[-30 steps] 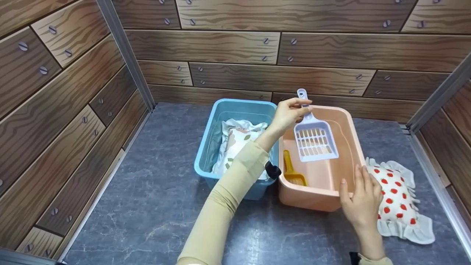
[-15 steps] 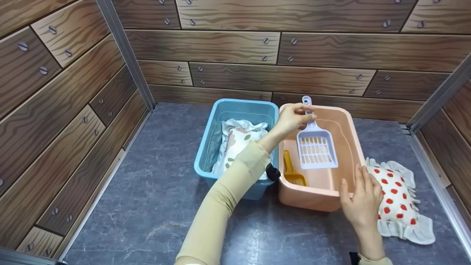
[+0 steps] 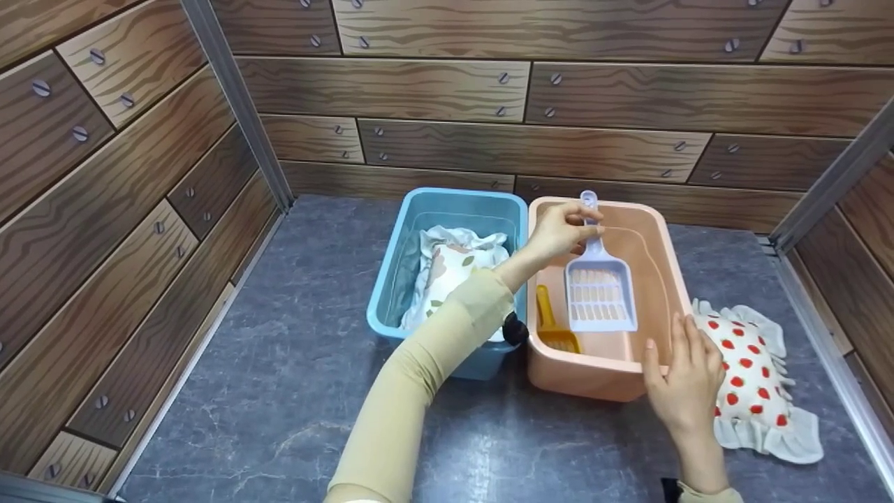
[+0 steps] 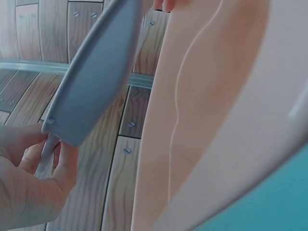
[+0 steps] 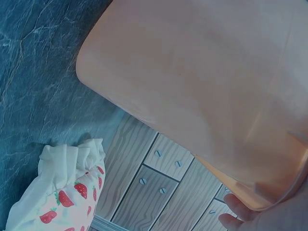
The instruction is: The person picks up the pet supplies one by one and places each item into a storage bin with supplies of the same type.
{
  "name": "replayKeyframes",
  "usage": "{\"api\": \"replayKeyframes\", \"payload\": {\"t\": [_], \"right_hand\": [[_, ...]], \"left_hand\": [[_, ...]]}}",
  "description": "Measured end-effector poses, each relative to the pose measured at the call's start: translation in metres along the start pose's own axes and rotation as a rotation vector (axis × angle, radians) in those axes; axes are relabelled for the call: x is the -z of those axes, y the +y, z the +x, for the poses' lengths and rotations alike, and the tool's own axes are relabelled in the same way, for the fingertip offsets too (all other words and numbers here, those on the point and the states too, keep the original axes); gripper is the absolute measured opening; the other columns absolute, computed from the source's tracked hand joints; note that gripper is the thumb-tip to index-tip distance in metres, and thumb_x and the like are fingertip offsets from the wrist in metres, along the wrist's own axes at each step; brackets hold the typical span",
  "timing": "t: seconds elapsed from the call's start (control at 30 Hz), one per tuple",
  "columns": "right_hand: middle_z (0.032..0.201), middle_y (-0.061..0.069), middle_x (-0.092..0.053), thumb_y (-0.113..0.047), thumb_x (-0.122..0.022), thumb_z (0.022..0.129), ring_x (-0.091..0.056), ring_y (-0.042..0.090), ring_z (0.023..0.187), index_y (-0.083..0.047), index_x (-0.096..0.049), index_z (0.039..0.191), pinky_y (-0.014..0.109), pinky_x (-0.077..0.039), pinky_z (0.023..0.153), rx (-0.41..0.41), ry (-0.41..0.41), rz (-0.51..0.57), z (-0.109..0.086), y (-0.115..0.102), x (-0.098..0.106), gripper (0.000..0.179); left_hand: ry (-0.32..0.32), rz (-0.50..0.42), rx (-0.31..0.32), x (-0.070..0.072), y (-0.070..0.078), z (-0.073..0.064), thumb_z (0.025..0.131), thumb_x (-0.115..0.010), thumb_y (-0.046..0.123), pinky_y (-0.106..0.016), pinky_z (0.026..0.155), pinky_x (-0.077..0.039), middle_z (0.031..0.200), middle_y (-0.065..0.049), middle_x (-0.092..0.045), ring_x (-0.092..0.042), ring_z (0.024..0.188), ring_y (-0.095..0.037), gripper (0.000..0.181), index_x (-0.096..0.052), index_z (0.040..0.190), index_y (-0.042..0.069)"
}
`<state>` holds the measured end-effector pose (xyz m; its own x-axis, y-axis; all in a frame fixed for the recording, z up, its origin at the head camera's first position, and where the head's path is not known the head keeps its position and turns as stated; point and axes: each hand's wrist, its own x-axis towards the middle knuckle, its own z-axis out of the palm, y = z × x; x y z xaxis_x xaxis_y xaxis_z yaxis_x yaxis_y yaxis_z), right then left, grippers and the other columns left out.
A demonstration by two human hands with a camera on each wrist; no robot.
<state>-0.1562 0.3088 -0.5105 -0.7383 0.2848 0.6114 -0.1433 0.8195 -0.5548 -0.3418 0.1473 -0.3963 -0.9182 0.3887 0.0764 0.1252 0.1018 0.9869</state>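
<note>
My left hand (image 3: 559, 232) pinches the handle of a pale lavender slotted litter scoop (image 3: 601, 285). The scoop's blade points toward me, over the inside of the peach bin (image 3: 656, 279). In the left wrist view, thumb and fingers grip the scoop (image 4: 98, 72) close to where handle meets blade. A smaller yellow slotted scoop (image 3: 552, 325) lies inside the bin at its left side. My right hand (image 3: 686, 377) rests on the bin's near right rim with its fingers straight. From the right wrist view, fingertips (image 5: 236, 204) touch the bin's edge.
A blue bin (image 3: 391, 279) stands against the peach one on the left, holding a ruffled floral pillow (image 3: 454, 269). To the right lies a strawberry-print pillow (image 3: 751, 370) with ruffles on the grey marbled surface (image 3: 279, 391). Wood-patterned panels (image 3: 447, 91) enclose the back and sides.
The left hand has lowered the lavender scoop into the peach bin, bringing it slightly right and nearer to me. The right hand keeps its place on the rim.
</note>
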Motion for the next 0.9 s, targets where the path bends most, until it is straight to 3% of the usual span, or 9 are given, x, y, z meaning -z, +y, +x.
{"api": "replayKeyframes", "payload": {"t": [0.2,0.4,0.9], "right_hand": [[0.141,0.032,-0.044,-0.021,-0.056,0.09,-0.037,0.054,0.121,0.008,-0.048,0.138,0.068,-0.024,0.094,0.006,0.003,-0.001,-0.001,0.001,0.0,0.057],[0.141,0.032,-0.044,-0.022,-0.056,0.091,-0.037,0.054,0.122,0.008,-0.048,0.138,0.068,-0.024,0.095,0.002,0.004,0.003,-0.001,0.0,-0.001,0.056],[0.142,0.032,-0.044,-0.024,-0.055,0.091,-0.036,0.054,0.122,0.008,-0.047,0.138,0.067,-0.024,0.095,0.003,-0.004,-0.005,0.0,-0.002,0.001,0.057]], "left_hand": [[-0.024,0.02,0.001,-0.001,0.0,0.001,0.089,-0.071,0.006,-0.033,0.067,-0.06,0.097,-0.009,-0.071,-0.064,0.067,-0.012,0.02,-0.071,0.109,0.005],[-0.026,0.007,-0.006,0.001,0.001,0.002,0.087,-0.073,0.005,-0.028,0.062,-0.059,0.092,-0.007,-0.071,-0.065,0.068,-0.011,0.019,-0.071,0.105,0.002],[-0.065,0.08,-0.023,0.013,0.004,0.003,0.086,-0.074,0.004,-0.024,0.059,-0.057,0.08,-0.003,-0.063,-0.06,0.064,-0.01,0.011,-0.065,0.092,0.001]]}}
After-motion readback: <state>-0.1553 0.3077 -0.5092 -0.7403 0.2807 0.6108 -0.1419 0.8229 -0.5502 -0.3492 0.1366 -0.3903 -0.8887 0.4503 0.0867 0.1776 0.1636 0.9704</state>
